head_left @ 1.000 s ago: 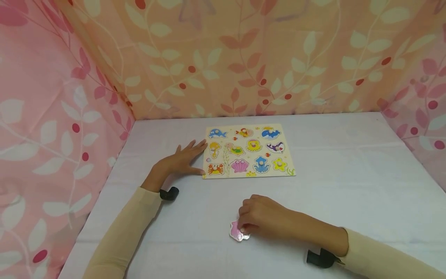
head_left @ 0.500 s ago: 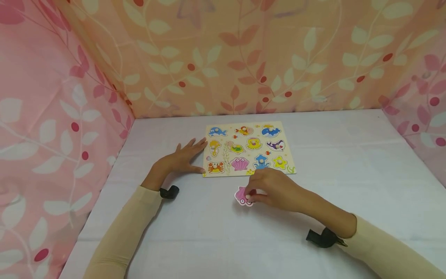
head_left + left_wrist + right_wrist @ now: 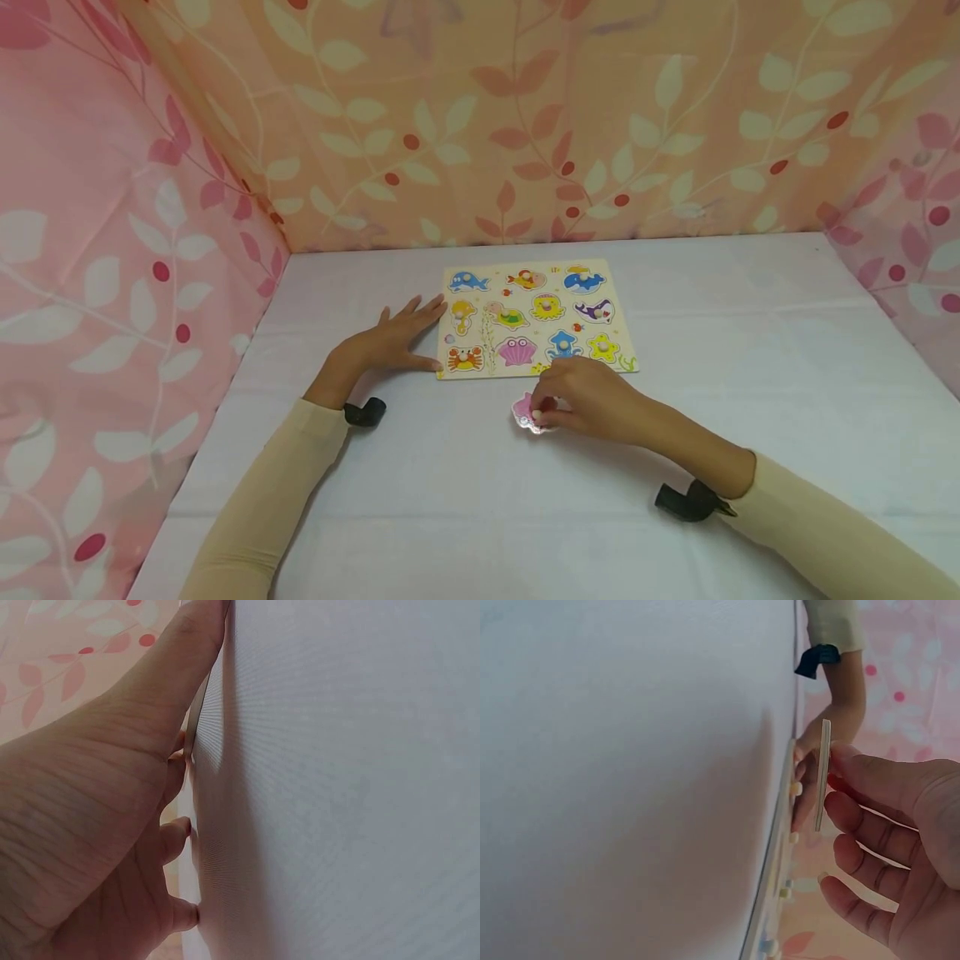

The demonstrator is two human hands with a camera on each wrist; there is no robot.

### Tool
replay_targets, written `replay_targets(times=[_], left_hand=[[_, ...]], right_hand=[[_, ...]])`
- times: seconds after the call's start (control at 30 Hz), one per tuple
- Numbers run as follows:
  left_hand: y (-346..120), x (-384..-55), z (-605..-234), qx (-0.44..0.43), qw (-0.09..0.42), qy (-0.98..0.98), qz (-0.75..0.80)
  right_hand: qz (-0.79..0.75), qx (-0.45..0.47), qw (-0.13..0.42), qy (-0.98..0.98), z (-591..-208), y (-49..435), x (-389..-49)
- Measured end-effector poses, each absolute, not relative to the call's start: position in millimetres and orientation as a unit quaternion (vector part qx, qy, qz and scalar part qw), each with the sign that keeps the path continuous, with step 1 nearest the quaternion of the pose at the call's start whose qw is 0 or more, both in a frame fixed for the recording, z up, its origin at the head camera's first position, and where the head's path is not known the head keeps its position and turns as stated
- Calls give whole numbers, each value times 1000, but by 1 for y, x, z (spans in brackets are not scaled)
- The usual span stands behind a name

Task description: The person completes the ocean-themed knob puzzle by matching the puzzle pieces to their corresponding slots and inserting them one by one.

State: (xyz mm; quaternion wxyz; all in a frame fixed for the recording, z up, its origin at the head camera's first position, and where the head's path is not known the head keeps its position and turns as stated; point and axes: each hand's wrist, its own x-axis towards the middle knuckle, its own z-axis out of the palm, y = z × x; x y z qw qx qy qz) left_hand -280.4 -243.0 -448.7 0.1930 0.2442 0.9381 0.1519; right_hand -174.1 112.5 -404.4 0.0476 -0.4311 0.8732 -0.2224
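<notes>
In the head view a pale wooden puzzle board with sea-animal pieces lies flat on the table. My left hand touches its left edge, thumb and fingers spread; the left wrist view shows the palm. My right hand pinches a pink shell puzzle piece by its knob, just in front of the board. The fingers partly cover this piece. Edge-on in the right wrist view, the shell piece is off the table. A pink shell picture without a knob shows in the board's bottom row.
Knobbed pieces on the board include a crab, a squid partly behind the right hand, and a star. White cloth covers the table. Floral curtains stand behind and at both sides.
My right hand has lifted the shell piece and carried it away from the table's front, up close to the board. The left hand has stayed at the board's edge.
</notes>
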Motion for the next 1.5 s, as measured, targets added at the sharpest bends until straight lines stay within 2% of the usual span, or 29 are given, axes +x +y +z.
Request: replay_targets(times=[0.2,0.37,0.77,1.5], left_hand=[[-244,-280,-449,247,193,938,151],[-243,-280,-447,248,193,938,149],[-243,-278,-447,247,194,937,153],[-241,-277,-444,243,188,940,148]], right_hand=[[-198,-421,82,881,-418,111,-181],[-198,-426,88,878,-424,111,-182],[-198,-467,128,852,-415,112,-192],[-193,-510,141,826,-415,110,-203]])
